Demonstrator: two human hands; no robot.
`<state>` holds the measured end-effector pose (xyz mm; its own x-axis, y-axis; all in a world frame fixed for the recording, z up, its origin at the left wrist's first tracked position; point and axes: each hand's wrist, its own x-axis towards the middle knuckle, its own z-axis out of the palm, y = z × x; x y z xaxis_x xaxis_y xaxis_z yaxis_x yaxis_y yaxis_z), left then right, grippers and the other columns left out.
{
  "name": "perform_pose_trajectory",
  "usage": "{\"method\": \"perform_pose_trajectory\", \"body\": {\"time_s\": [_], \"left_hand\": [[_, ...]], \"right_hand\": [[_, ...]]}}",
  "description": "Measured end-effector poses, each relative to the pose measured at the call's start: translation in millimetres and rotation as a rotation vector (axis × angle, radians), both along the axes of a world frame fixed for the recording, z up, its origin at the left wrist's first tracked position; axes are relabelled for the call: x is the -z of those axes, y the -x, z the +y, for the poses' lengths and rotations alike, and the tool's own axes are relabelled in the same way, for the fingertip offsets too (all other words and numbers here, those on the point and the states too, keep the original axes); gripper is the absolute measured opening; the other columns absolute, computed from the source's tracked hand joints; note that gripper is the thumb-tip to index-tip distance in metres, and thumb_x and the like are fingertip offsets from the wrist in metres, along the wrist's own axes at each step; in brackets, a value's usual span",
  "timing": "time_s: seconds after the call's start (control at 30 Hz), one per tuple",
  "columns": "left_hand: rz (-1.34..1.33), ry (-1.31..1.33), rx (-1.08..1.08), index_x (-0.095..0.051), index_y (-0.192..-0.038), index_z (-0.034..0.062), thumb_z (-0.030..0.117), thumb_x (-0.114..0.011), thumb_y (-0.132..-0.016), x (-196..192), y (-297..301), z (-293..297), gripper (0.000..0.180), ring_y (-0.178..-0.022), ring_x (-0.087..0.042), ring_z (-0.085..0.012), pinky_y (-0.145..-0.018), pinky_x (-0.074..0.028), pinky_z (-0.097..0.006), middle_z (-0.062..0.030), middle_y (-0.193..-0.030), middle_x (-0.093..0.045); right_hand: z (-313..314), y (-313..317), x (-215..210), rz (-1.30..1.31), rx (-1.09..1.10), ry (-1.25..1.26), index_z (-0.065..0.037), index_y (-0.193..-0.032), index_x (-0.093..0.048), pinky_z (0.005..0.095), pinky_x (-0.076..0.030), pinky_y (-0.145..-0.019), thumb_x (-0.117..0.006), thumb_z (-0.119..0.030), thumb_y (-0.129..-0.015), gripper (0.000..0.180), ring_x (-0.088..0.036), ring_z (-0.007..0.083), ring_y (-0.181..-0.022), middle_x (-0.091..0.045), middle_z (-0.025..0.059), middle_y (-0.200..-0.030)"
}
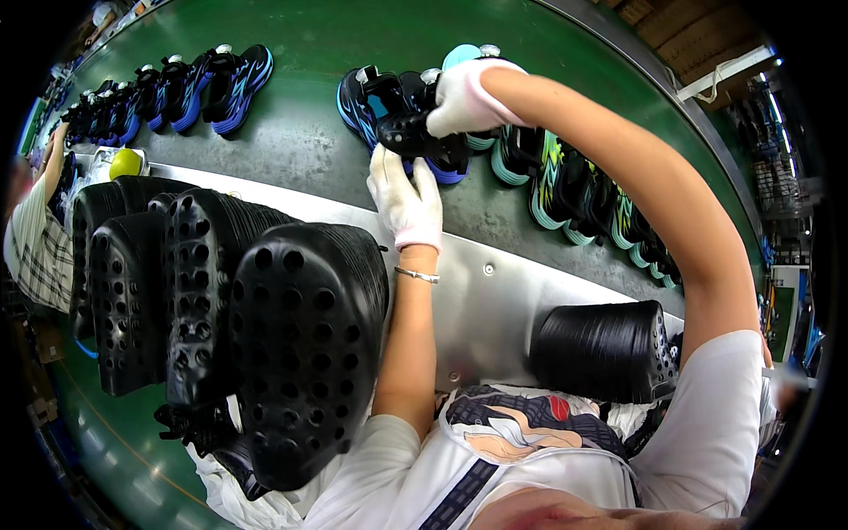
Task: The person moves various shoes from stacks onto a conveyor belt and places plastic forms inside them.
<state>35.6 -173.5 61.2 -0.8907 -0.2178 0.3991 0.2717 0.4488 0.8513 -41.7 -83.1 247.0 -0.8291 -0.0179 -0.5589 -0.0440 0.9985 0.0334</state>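
Observation:
Both my hands wear white gloves and meet at a black plastic shoe insert (408,134), dotted with holes, above a row of black-and-blue sneakers. My left hand (405,201) reaches up from below, its fingertips and spread thumb at the insert's near edge. My right hand (471,95) comes in from the right with bent fingers closed at the insert's other end; its fingertips are partly hidden. Just left of the insert, a blue-and-black sneaker (355,110) stands on the table. How far the insert sits in a shoe cannot be made out.
Nested black inserts (305,353) stand in tall stacks at the left; another stack (596,351) lies at the right on the metal ledge (486,305). Sneakers line the green-and-grey table, blue ones (238,88) at far left, green-soled ones (552,190) at right. Another person (40,238) stands far left.

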Motion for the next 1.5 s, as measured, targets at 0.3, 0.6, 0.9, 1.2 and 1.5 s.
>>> {"method": "perform_pose_trajectory", "body": {"time_s": [0.3,0.6,0.9,1.2,1.5], "left_hand": [[-0.024,-0.020,-0.031,-0.054,-0.119,0.0029,0.007,-0.062,-0.084,-2.8,4.0,0.7,0.037,-0.110,-0.052,-0.0289,-0.086,-0.049,-0.037,-0.0138,-0.126,-0.049],[-0.039,0.009,-0.073,-0.052,-0.121,0.0035,0.005,-0.062,-0.083,-3.1,0.4,2.3,0.039,-0.112,-0.050,-0.0292,-0.090,-0.045,-0.036,-0.0145,-0.126,-0.049],[-0.040,0.025,-0.030,-0.049,-0.126,0.0058,0.005,-0.064,-0.080,-5.1,2.4,3.2,0.049,-0.116,-0.046,-0.0325,-0.094,-0.042,-0.041,-0.0146,-0.130,-0.046],[0.009,0.076,-0.047,-0.044,-0.131,0.0071,0.006,-0.064,-0.078,0.4,7.8,-4.7,0.057,-0.116,-0.046,-0.0363,-0.097,-0.039,-0.045,-0.0151,-0.135,-0.044],[0.010,0.113,-0.036,-0.044,-0.128,0.0067,0.005,-0.063,-0.076,-0.8,6.0,-4.2,0.056,-0.116,-0.044,-0.0381,-0.097,-0.037,-0.046,-0.0159,-0.135,-0.043]], "right_hand": [[-24.7,44.7,-4.9,-0.039,-0.046,-0.032,-0.001,-0.095,-0.070,0.0355,-0.050,-0.063,-0.063,-0.032,-0.073,0.039,-0.062,0.0259,-0.070,-0.066,0.0154,-0.080],[-46.5,42.9,-3.3,-0.161,-0.205,-0.348,-0.006,-0.109,-0.066,0.0411,-0.051,-0.075,-0.057,-0.026,-0.081,0.035,-0.064,0.0201,-0.087,-0.067,0.0111,-0.100],[-58.5,43.2,59.3,0.144,0.046,-0.028,-0.011,-0.099,-0.073,0.0362,-0.054,-0.078,-0.065,-0.018,-0.075,0.027,-0.069,0.0274,-0.091,-0.071,0.0124,-0.099],[-55.1,42.6,59.8,0.169,-0.315,-0.122,-0.008,-0.099,-0.071,0.0363,-0.054,-0.077,-0.063,-0.025,-0.082,0.026,-0.067,0.0307,-0.087,-0.070,0.0141,-0.093],[-65.8,64.3,83.4,0.345,-0.479,-0.178,-0.015,-0.089,-0.076,0.0323,-0.055,-0.066,-0.073,-0.020,-0.068,0.021,-0.069,0.0208,-0.082,-0.072,0.0071,-0.091]]}}
